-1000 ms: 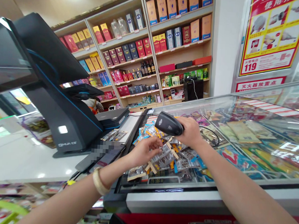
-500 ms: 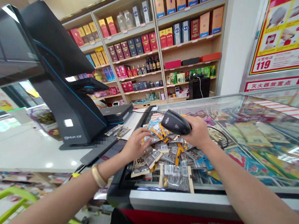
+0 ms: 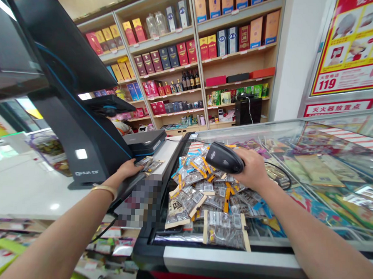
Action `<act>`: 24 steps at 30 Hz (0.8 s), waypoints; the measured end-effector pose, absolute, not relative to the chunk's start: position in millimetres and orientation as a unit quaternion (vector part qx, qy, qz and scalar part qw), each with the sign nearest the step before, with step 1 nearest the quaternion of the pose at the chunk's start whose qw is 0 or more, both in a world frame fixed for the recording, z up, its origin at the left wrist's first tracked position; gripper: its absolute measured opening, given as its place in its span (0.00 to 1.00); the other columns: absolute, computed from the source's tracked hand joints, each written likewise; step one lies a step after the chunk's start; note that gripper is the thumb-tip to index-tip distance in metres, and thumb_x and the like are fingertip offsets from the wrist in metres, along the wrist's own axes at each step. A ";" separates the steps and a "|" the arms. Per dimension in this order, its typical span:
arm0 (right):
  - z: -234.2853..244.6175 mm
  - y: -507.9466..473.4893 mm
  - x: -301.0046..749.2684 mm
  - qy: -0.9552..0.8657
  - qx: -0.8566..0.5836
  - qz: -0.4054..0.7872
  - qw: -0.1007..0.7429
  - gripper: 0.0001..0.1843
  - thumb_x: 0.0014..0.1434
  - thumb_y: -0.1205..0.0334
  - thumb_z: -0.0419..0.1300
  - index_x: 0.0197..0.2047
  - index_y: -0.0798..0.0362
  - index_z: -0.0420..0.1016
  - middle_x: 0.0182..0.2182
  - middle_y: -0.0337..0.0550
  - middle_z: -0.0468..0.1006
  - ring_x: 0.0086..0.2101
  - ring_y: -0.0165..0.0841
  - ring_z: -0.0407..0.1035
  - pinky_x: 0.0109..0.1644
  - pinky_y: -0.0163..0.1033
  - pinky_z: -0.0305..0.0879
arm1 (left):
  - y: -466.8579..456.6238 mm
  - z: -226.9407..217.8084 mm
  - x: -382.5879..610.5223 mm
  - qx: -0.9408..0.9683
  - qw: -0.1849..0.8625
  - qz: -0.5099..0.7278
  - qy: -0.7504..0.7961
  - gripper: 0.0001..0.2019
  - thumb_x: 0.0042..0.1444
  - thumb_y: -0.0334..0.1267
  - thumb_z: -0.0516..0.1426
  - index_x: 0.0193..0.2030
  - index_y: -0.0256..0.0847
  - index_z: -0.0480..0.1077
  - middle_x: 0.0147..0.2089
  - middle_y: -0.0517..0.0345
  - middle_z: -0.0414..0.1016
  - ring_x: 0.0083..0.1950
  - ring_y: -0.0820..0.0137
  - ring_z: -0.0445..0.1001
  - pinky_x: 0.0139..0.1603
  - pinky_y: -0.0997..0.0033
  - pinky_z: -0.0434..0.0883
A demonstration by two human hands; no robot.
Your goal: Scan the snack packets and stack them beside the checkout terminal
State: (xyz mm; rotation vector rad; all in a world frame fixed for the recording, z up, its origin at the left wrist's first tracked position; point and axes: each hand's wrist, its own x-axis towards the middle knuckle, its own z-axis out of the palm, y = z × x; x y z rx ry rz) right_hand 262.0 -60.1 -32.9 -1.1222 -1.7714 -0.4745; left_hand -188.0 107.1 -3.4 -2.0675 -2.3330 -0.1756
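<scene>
Right hand (image 3: 253, 169) closed around a black scanner (image 3: 224, 158), left hand (image 3: 127, 170) at a few small packets (image 3: 151, 166) on the counter (image 3: 24, 195).

The scanner is held above the far right part of a pile of packets (image 3: 188, 200), which lies on the glass top (image 3: 268, 133); its cable (image 3: 290, 179) curves behind the wrist. Whether the left fingers grip a packet, I cannot tell. Close beside them, the black monitor stand (image 3: 88, 136) blocks the left side, and a flat black device (image 3: 147, 140) sits just behind the few packets. Farther back stand shelves (image 3: 176, 30) with boxes and bottles.
</scene>
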 end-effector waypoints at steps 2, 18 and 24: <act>-33.5 -59.8 262.3 -0.727 -0.463 -0.190 0.470 0.17 0.48 0.56 0.58 0.41 0.50 0.76 0.37 0.49 0.81 0.39 0.43 0.74 0.39 0.42 0.62 | 105.8 -3.2 -187.2 -0.664 0.007 -0.069 -0.744 0.37 0.49 0.49 0.59 0.62 0.25 0.64 0.55 0.35 0.75 0.53 0.51 0.77 0.49 0.64 0.72; -25.5 -65.9 251.6 -0.765 -0.427 -0.173 0.449 0.16 0.47 0.57 0.61 0.41 0.51 0.76 0.36 0.47 0.82 0.38 0.41 0.74 0.40 0.41 0.61 | -3.4 31.5 -97.8 -0.833 0.249 -0.301 -0.392 0.28 0.50 0.37 0.61 0.58 0.40 0.59 0.54 0.45 0.71 0.55 0.54 0.69 0.58 0.53 0.67; -22.0 -70.7 242.8 -0.788 -0.403 -0.150 0.440 0.13 0.46 0.58 0.61 0.37 0.50 0.76 0.33 0.45 0.82 0.34 0.38 0.73 0.37 0.40 0.57 | -35.3 39.1 -55.4 -0.853 0.257 -0.303 -0.339 0.33 0.50 0.38 0.63 0.62 0.39 0.56 0.53 0.46 0.72 0.55 0.55 0.69 0.57 0.53 0.68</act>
